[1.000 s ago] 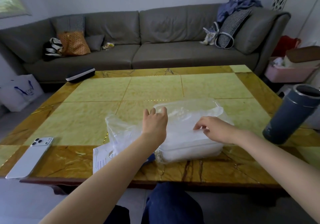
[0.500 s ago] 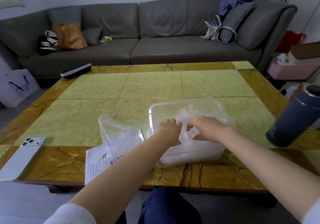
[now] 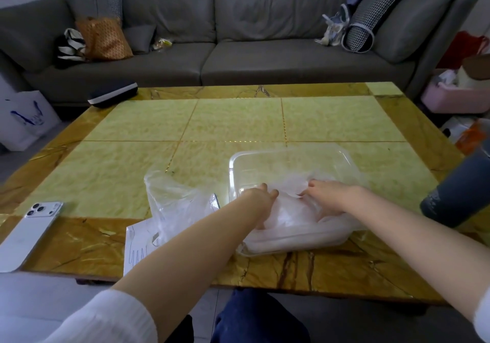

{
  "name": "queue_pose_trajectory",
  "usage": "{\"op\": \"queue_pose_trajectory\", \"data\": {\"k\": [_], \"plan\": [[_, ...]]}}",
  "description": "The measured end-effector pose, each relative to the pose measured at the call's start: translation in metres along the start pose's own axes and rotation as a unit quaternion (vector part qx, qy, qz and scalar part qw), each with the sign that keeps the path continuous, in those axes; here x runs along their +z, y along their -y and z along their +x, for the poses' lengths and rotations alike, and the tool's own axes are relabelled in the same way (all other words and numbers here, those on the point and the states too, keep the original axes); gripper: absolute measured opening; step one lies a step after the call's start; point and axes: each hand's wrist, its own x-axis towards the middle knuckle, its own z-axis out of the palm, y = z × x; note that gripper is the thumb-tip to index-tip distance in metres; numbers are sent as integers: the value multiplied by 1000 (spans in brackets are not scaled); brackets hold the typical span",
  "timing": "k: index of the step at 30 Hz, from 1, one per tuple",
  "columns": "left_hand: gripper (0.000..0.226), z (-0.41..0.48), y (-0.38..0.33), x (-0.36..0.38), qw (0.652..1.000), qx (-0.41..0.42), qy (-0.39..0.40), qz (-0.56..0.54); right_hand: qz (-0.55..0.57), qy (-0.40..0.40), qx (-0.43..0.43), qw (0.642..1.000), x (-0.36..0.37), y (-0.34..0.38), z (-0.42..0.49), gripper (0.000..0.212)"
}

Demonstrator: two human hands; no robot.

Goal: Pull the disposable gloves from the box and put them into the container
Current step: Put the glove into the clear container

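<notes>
we should press the gloves flat into the container, right hand fingers pinching them, left hand fingers' state unclear.

hands: 2 | container: 1 | phone: 1 | tumbler: 1 | plastic bag: 1 | sofa: 1

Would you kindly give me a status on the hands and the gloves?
Left hand and right hand both in the container, on the gloves; grip unclear. Gloves bunched inside. Plastic bag left of it, tumbler right; neither blocking.
</notes>
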Motion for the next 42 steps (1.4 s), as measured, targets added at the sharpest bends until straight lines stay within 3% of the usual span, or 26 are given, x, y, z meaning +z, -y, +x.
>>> {"op": "queue_pose_trajectory", "data": {"k": [4,7,11,13,15,18,21,25,29,31,33,35,42], "plan": [[82,-4,2,-1,1000,7,-7,21,47,22,3,999,-7,2,-7,74],[64,-13,3,-5,997,23,-42,68,108,0,32,994,-13,3,-18,66],[39,-34,6,-9,979,34,-119,164,127,-129,67,981,-32,8,-42,37],[34,-48,13,-11,965,50,-203,156,141,-194,73,968,-40,21,-51,29],[27,-66,24,-11,937,86,-330,77,155,-281,56,946,-44,42,-57,29],[23,-97,49,2,851,117,-510,-43,194,-403,-43,893,-48,84,-65,30],[23,-121,80,32,806,36,-583,-94,201,-413,-129,879,-52,129,-66,39],[35,-138,115,81,825,-106,-520,-197,175,-347,-150,909,-53,175,-54,57],[45,-144,134,128,882,-155,-366,-254,180,-272,-131,936,-52,207,-42,65],[52,-144,135,142,899,-151,-304,-278,162,-241,-108,951,-50,215,-34,55],[57,-141,135,150,913,-152,-258,-278,141,-224,-87,960,-49,218,-27,30],[57,-140,136,153,918,-154,-243,-272,131,-225,-70,963,-49,217,-24,21],[60,-138,141,155,911,-152,-256,-284,69,-316,-39,946,-65,204,-28,29]]}}
